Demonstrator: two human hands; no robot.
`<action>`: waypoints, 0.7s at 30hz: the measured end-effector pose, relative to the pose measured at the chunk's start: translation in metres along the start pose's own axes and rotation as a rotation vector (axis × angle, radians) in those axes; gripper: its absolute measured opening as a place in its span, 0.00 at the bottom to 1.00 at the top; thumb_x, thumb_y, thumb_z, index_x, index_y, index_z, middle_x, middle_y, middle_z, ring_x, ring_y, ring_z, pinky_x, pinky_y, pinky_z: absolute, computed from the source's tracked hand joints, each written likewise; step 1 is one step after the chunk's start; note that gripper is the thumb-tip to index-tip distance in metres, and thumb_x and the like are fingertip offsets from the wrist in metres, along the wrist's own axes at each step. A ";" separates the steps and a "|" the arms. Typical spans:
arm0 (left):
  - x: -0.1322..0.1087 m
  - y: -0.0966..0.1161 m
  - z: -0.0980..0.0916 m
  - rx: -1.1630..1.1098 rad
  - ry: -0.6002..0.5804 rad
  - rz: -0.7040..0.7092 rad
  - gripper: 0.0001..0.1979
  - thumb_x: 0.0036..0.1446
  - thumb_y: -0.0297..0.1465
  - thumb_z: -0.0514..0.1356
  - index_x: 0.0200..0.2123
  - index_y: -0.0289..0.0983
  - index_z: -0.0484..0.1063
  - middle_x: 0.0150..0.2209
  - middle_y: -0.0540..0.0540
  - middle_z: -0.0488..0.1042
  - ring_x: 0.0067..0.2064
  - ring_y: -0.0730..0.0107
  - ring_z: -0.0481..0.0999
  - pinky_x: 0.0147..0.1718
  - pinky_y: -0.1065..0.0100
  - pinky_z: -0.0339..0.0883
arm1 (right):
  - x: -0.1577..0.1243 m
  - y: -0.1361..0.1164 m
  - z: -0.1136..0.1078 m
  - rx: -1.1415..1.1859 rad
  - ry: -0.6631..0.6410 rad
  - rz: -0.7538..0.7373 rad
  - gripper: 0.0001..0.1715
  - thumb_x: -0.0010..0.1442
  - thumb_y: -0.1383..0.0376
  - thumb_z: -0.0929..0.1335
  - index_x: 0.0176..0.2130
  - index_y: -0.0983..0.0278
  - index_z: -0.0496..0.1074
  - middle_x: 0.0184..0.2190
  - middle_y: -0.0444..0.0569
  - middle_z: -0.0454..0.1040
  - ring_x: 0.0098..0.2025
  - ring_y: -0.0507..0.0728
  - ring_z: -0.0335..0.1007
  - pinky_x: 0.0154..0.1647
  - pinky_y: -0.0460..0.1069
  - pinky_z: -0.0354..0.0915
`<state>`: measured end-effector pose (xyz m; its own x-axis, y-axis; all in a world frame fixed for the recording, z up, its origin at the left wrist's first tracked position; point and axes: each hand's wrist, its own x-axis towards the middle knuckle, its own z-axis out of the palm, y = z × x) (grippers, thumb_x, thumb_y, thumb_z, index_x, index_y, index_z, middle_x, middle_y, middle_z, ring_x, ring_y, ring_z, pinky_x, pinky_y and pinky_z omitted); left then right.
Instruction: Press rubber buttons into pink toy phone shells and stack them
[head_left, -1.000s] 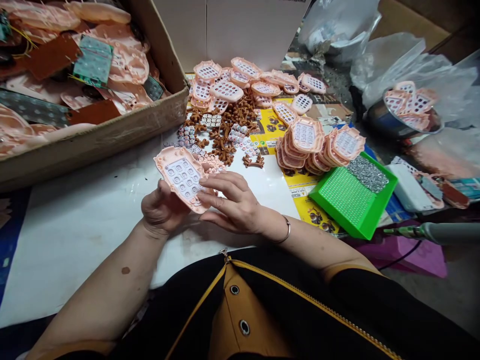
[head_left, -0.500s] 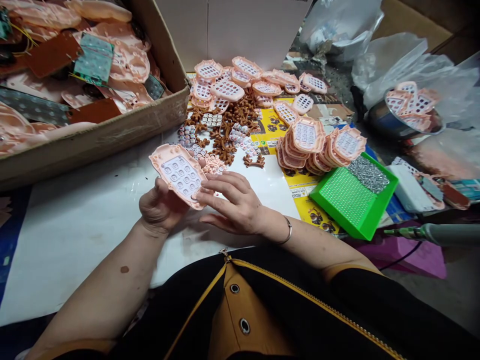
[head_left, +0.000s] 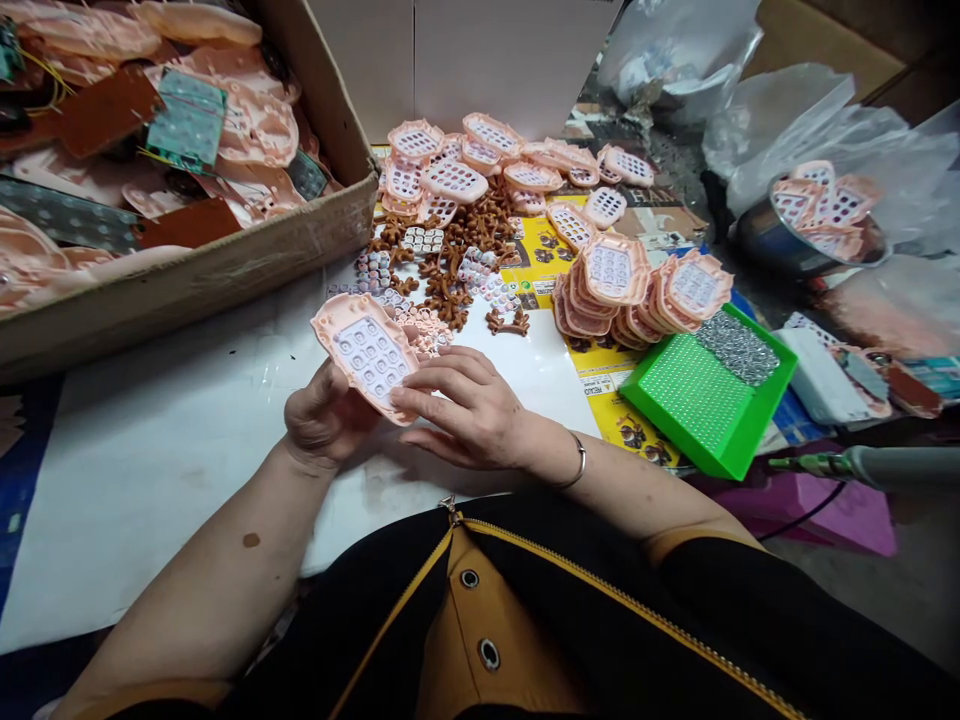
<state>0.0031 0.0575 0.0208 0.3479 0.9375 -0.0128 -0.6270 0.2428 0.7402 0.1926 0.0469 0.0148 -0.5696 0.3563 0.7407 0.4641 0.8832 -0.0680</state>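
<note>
My left hand [head_left: 324, 418] grips a pink plastic shell [head_left: 367, 352] that holds a white keypad, tilted up above the white table [head_left: 165, 440]. My right hand [head_left: 471, 410] rests beside it, its fingertips pressing on the shell's lower right edge, fingers curled close together. Just beyond the shell lie small pink and white keypad pieces [head_left: 420, 325] and brown plastic parts [head_left: 457, 270].
A cardboard box [head_left: 187, 270] of pink shells and circuit boards stands at the left. Stacks of pink shells [head_left: 637, 285] sit right of centre, more [head_left: 487, 160] at the back. A green tray [head_left: 701, 390] with metal bits, a steel bowl [head_left: 802, 240] and an electric screwdriver [head_left: 870, 465] are at right.
The shell shifted slightly in my hands, first up and left, then back right. My right fingertips stayed on its lower edge.
</note>
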 end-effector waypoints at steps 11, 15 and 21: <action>0.002 0.000 -0.001 -0.074 0.038 0.082 0.42 0.47 0.50 0.71 0.63 0.42 0.66 0.59 0.38 0.74 0.67 0.39 0.63 0.65 0.43 0.58 | -0.005 0.003 0.002 -0.083 -0.031 0.037 0.24 0.66 0.50 0.68 0.53 0.63 0.75 0.49 0.55 0.79 0.56 0.59 0.73 0.56 0.58 0.70; 0.002 0.000 0.000 -0.071 0.034 0.061 0.43 0.46 0.51 0.71 0.63 0.42 0.66 0.58 0.38 0.75 0.66 0.37 0.64 0.64 0.41 0.58 | -0.004 0.004 0.003 -0.085 0.030 -0.024 0.19 0.66 0.54 0.69 0.53 0.61 0.75 0.48 0.50 0.81 0.55 0.56 0.74 0.59 0.55 0.69; -0.001 -0.001 0.009 -0.099 0.073 0.042 0.41 0.47 0.51 0.71 0.62 0.44 0.68 0.58 0.42 0.74 0.67 0.41 0.62 0.64 0.46 0.61 | 0.004 -0.001 0.003 -0.089 0.124 -0.096 0.09 0.66 0.67 0.68 0.47 0.63 0.76 0.43 0.45 0.83 0.48 0.51 0.76 0.60 0.51 0.69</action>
<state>0.0098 0.0544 0.0267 0.2705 0.9621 -0.0349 -0.7070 0.2231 0.6711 0.1875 0.0481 0.0157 -0.5287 0.2261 0.8182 0.4725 0.8791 0.0624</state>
